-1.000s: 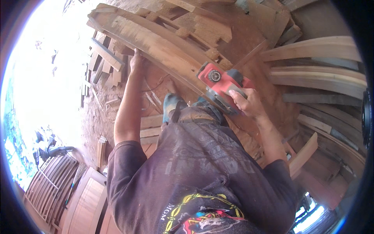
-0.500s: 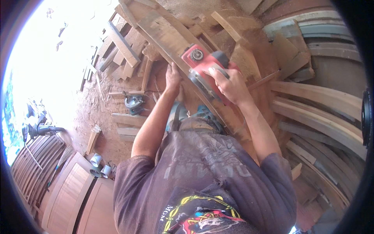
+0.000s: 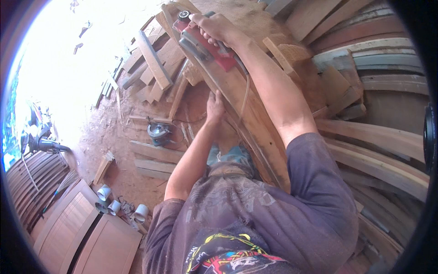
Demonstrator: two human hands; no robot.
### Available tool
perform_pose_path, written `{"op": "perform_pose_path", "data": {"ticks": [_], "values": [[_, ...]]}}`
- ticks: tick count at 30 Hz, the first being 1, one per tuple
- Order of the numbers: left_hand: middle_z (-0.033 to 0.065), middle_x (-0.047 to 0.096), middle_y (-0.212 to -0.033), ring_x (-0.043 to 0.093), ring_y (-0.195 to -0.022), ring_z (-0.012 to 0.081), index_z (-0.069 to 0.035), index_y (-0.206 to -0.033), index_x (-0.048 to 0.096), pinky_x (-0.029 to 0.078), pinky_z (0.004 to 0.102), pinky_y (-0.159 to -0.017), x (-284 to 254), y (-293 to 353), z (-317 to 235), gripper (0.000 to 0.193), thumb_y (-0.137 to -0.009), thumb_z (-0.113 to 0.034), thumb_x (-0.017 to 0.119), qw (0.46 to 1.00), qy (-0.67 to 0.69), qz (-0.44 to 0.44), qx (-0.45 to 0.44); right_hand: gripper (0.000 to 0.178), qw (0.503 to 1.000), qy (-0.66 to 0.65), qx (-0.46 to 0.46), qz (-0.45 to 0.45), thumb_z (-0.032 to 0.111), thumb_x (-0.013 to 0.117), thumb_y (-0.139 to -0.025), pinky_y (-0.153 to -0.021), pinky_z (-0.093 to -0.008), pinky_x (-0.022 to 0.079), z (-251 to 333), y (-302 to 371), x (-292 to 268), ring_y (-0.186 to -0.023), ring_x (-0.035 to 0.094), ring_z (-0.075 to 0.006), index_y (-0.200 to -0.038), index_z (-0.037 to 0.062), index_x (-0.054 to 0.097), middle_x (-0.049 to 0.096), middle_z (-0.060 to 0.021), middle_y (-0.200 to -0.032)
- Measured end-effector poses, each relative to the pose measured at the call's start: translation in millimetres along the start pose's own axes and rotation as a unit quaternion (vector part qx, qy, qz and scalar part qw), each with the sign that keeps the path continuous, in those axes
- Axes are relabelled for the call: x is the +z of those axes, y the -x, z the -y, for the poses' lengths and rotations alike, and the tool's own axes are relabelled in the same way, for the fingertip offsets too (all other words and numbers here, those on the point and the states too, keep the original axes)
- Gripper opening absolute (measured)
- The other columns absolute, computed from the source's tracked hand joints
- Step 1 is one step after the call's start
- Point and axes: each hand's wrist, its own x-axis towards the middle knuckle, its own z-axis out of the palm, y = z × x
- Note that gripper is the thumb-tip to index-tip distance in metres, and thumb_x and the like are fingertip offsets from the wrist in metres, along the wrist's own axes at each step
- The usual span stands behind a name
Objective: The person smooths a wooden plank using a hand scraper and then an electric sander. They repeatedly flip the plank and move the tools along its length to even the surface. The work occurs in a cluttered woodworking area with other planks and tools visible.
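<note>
My right hand [image 3: 220, 31] is wrapped round the handle of a red electric hand planer [image 3: 224, 62], out at the far end of a long wooden board [image 3: 260, 125]. The planer sits on the board's upper face, and its cord [image 3: 247, 86] trails back over the wood. Nearer to me, my left hand [image 3: 215, 108] grips the board's left edge; its fingertips are partly hidden there. The board runs from the far middle down to my right side.
A circular saw [image 3: 159, 131] lies on the dusty floor to the left, by several planks [image 3: 156, 151]. Offcuts [image 3: 153, 61] are piled at the far left. Curved wooden pieces [image 3: 378, 132] are stacked along the right. Panelled doors [image 3: 107, 246] and white cups [image 3: 141, 212] lie near left.
My right hand has pushed the planer forward and left along the board to its far end. My left hand stays at the board's edge, appearing slightly lower and further right in the view.
</note>
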Motion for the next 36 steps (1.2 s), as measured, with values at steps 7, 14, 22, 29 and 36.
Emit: {"op": "perform_pose_path", "data": {"ticks": [7,14,22,29,36], "values": [[0.0112,0.067,-0.130,0.067,-0.103,0.0206,-0.006,-0.143,0.059,0.057,0.0342,-0.073,-35,-2,-23,0.054,-0.111,-0.049,0.051,0.981,0.140,0.129,-0.044,0.049,0.982,0.145,-0.118,-0.027,0.049,0.058,-0.103,-0.056,-0.0319,0.048,-123,225,-31,-0.064,0.062,-0.0120,-0.098,0.0065,0.081,0.066,-0.0064,-0.070],[0.0131,0.062,-0.148,0.068,-0.123,0.0297,-0.007,-0.157,0.042,0.056,0.0433,-0.090,-167,63,98,0.073,-0.107,-0.059,0.054,0.932,0.248,0.071,-0.256,0.037,0.987,0.090,0.091,-0.093,0.032,0.061,-0.100,-0.054,-0.0291,0.040,-208,561,-64,-0.059,0.053,-0.0064,-0.078,0.0029,0.067,0.058,0.0028,-0.065],[0.0102,0.064,-0.146,0.069,-0.123,0.0296,-0.004,-0.151,0.047,0.057,0.0428,-0.087,-212,238,218,0.056,-0.111,-0.043,0.053,0.840,0.280,-0.091,-0.456,0.039,0.983,0.101,0.125,-0.088,0.040,0.062,-0.102,-0.062,-0.0341,0.046,-193,499,-43,-0.068,0.063,-0.0174,-0.089,0.0036,0.070,0.064,-0.0089,-0.071],[0.0132,0.060,-0.147,0.066,-0.126,0.0301,-0.001,-0.148,0.049,0.056,0.0417,-0.094,-195,207,164,0.052,-0.110,-0.036,0.057,0.867,0.363,-0.080,-0.333,0.055,0.998,0.023,-0.041,-0.046,0.057,0.060,-0.101,-0.047,-0.0299,0.040,-100,247,-12,-0.046,0.050,-0.0086,-0.081,0.0081,0.078,0.051,0.0035,-0.053],[0.0171,0.060,-0.147,0.067,-0.124,0.0291,0.000,-0.155,0.044,0.057,0.0393,-0.092,-160,96,36,0.058,-0.110,-0.033,0.060,0.955,0.256,0.034,-0.146,0.056,1.000,0.003,0.030,-0.002,0.054,0.060,-0.102,-0.047,-0.0292,0.039,-82,232,-27,-0.049,0.045,-0.0080,-0.108,0.0016,0.078,0.049,0.0044,-0.063]]}}
